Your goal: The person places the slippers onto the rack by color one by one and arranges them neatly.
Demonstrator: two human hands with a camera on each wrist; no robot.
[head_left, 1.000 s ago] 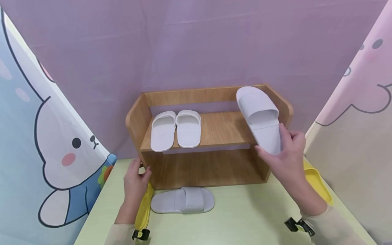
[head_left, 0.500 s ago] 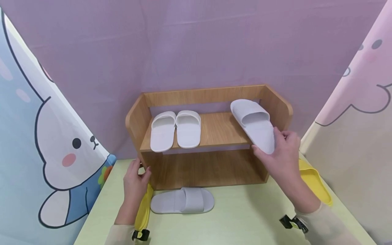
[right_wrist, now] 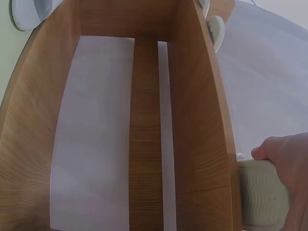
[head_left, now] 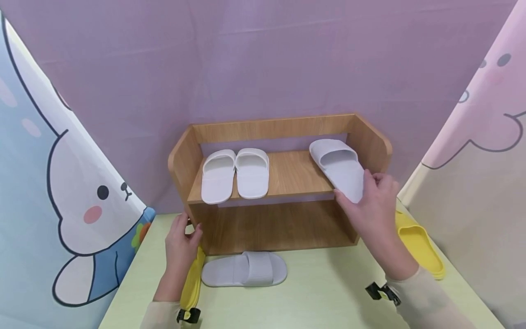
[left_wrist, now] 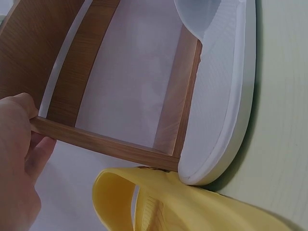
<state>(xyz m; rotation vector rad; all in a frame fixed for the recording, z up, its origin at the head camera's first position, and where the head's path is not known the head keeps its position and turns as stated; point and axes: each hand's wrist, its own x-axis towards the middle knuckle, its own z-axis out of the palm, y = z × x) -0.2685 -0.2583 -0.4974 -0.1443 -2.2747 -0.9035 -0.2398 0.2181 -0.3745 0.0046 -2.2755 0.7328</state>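
The grey slipper has come down and back over the last second — from held high above the wooden rack, toe tilted up, to lying low on the rack's upper shelf at its right end, toe toward the rack's back panel. Your right hand has followed it in and grips the heel, thumb curled over one edge and fingers round the other, at the rack's front right corner. Your left hand has not shifted: its fingers pinch the rack's lower left front edge, steadying the frame.

To finish the placement well, push the slipper straight back until its heel clears the rack's front lip; from here it looks as if the heel overhangs that edge. Keep it parallel to the white pair at the rack's left end, and leave room beside it on the rack for a mate. Let go only once the sole sits flat — the right wrist view shows the heel tight against the rack's side panel, so mind it does not ride up the wall. Keep your left hand bracing the rack while you push.

In front of the rack lies a second grey slipper, with one yellow slipper at the rack's left foot and another yellow slipper off its right side.
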